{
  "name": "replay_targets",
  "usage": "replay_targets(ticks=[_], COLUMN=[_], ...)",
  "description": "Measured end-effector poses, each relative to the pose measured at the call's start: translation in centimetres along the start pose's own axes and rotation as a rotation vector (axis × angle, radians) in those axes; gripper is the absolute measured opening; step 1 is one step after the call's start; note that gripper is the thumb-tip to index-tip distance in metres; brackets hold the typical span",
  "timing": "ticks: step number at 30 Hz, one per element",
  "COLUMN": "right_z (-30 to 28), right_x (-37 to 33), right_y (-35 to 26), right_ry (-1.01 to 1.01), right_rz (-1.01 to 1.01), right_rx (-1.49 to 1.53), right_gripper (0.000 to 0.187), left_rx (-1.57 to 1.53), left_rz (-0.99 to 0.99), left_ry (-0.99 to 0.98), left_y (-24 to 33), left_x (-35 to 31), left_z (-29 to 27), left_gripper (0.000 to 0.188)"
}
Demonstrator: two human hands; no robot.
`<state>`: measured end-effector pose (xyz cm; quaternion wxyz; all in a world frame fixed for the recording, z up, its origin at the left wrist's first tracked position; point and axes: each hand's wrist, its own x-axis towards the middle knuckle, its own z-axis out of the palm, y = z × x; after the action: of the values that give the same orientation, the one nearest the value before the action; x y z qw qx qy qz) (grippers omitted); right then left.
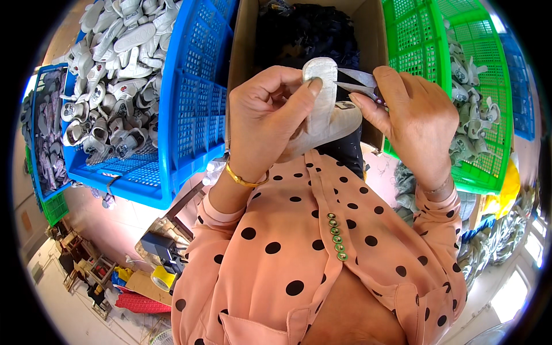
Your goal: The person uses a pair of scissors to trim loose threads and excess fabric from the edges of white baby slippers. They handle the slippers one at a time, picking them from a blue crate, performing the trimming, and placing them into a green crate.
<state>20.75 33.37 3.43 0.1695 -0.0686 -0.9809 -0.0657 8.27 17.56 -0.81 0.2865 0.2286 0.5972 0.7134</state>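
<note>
In front of my chest, my left hand [259, 112] grips a small off-white shoe [345, 121], the thumb pressed on its raised, rounded flap [323, 70]. Fingers of that hand cover part of the shoe's side. Pointed metal snips [355, 78] are pinched in my right hand [415, 112], thumb below and fingers above. Their two blades stand apart and point left, with the tips at the flap's right edge; whether they touch it I cannot tell. Most of the snips' handle is hidden by my fingers.
Behind my hands stands a cardboard box [244, 43] with dark scraps inside. A blue plastic crate [198, 86] heaped with similar light shoes [135, 75] is on the left. Green crates [417, 34] with more light pieces [468, 115] stand on the right.
</note>
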Motion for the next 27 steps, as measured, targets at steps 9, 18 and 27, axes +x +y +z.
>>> replay_targets(ticks=[9,18,27], right_z=[3.7,3.2,1.7], right_x=[-0.3,-0.2,0.2], right_y=[-0.1,-0.4,0.3], right_ry=[0.236,0.026,0.090], right_rz=[0.007,0.481,-0.053], right_rx=[0.213,1.106,0.114], right_gripper=[0.030,0.035,0.042], left_rx=[-0.080,-0.224,-0.140], left_rz=[-0.088,-0.239,-0.128], left_ry=[-0.012,0.034,0.042], left_y=[-1.3,-1.4,-0.5], left_x=[0.1,0.0,0.2], left_z=[-0.4,-0.2,-0.7], left_gripper=[0.009,0.011,0.010])
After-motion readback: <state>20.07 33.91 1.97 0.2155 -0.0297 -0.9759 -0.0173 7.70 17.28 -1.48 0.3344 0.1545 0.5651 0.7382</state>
